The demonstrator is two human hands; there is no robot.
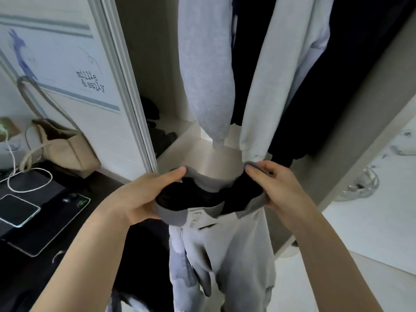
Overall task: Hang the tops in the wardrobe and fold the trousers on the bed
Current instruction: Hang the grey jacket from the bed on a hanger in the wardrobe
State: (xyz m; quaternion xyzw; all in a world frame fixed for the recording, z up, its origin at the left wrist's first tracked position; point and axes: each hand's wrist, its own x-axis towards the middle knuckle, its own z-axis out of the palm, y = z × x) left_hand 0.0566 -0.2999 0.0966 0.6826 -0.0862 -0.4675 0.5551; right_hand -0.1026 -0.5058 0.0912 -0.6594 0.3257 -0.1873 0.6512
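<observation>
Your left hand (144, 194) grips the left side of the waistband of the grey trousers (225, 248), thumb on top and fingers curled beneath the band. Your right hand (279, 188) pinches the right side of the same waistband, thumb and fingertips closed over the ribbed edge. Both forearms reach forward, with the waistband stretched open between the hands so that the dark lining shows. The trouser legs hang straight down below the hands, in front of the open wardrobe (351, 136).

Inside the wardrobe, a grey top (207, 64) hangs with its two sleeves down; the right sleeve cuff ends just above your right hand. Dark garments (337, 75) hang behind and to the right of it. Dark folded items lie on the lower left shelf (191, 145).

To the left of the wardrobe, a beige bag (67, 149) stands on a dark desk (45, 233), near a white cable (13, 172) and a tablet (18, 210).
</observation>
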